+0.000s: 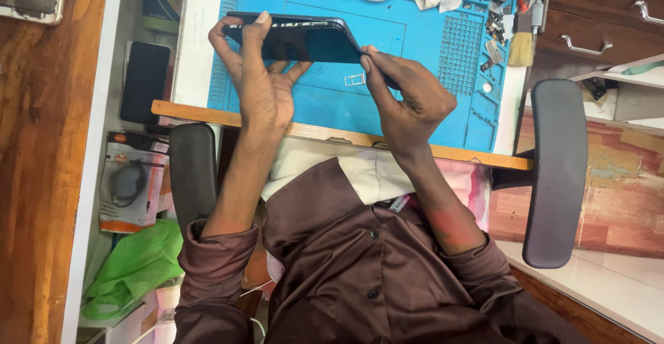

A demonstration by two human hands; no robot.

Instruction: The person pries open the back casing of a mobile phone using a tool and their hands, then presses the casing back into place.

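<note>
We hold the dark phone (294, 39) edge-on: left hand (259, 84) fingers wrapping it, right hand (408, 98) fingers pinching its corner, probably at the tray slot, so keep it steady over the blue mat (415, 53).

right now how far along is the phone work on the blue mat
Done, it seems: a small SIM tray already lies out on the blue mat. In hand: the left hand grips the dark phone at its far end, and the right hand pinches its near corner. Left: the phone looks closed in one piece; the brush and small parts lie untouched.
</note>
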